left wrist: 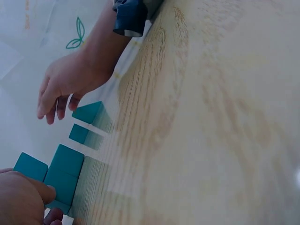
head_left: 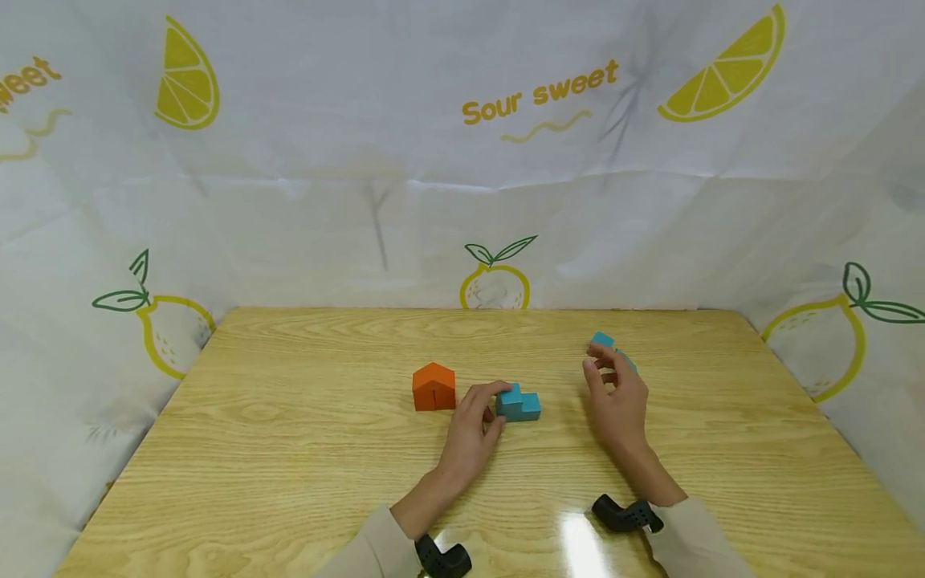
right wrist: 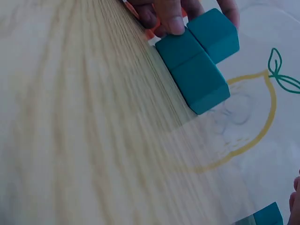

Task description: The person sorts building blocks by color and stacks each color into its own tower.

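Note:
Near the middle of the table, my left hand (head_left: 473, 433) pinches a small stepped group of blue blocks (head_left: 531, 406) at its left side. The right wrist view shows the thumb (right wrist: 176, 24) on the lower blocks and one block (right wrist: 214, 35) stacked on top. Farther right, my right hand (head_left: 617, 401) is beside two loose blue blocks, partly hiding them in the head view. One of these is a wedge-shaped block (left wrist: 89, 112), the other a small block (left wrist: 79, 134). Its fingers hang loosely bent and appear to hold nothing.
Left of the left hand stands an orange block house (head_left: 433, 388) with a peaked top. The wooden table (head_left: 289, 449) ends at a white cloth (head_left: 325, 225) printed with lemons, which rises at the back and both sides. Black wrist devices (head_left: 623, 514) sit by both sleeves.

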Motion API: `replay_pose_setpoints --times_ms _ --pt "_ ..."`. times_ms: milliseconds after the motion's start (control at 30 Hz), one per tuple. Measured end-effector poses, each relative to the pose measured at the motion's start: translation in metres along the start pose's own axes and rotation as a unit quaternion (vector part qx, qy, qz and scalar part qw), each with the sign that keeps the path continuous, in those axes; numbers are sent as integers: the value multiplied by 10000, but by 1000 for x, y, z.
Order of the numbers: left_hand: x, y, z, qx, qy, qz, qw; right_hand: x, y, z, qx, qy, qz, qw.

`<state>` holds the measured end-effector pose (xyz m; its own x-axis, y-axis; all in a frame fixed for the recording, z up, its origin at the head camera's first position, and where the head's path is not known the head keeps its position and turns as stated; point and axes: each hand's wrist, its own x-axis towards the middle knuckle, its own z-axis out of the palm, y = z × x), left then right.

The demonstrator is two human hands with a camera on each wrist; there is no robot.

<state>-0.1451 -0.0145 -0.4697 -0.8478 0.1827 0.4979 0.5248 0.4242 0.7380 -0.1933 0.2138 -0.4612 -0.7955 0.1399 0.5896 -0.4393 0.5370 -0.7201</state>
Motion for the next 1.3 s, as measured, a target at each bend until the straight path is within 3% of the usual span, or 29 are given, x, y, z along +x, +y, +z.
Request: replay_pose_setpoints --times_ms 200,400,600,767,933,1300 --pt "0 -1 0 5 16 24 10000 8 17 -10 -298 501 -155 9982" --pt "0 -2 1 -12 -25 -28 10000 15 30 -19 -371 553 93 9977" --pt "0 -3 1 -32 -56 -86 9999 21 37 -25 -241 242 469 9983" --pt "0 -3 1 7 -70 -104 9999 26 43 -25 -236 -378 889 9950" --pt "0 -4 2 50 -51 -83 9999 29 46 -23 -256 -873 971 9911" --pt "0 -6 2 51 -91 -44 9999 37 52 -20 -644 -995 1032 9876"
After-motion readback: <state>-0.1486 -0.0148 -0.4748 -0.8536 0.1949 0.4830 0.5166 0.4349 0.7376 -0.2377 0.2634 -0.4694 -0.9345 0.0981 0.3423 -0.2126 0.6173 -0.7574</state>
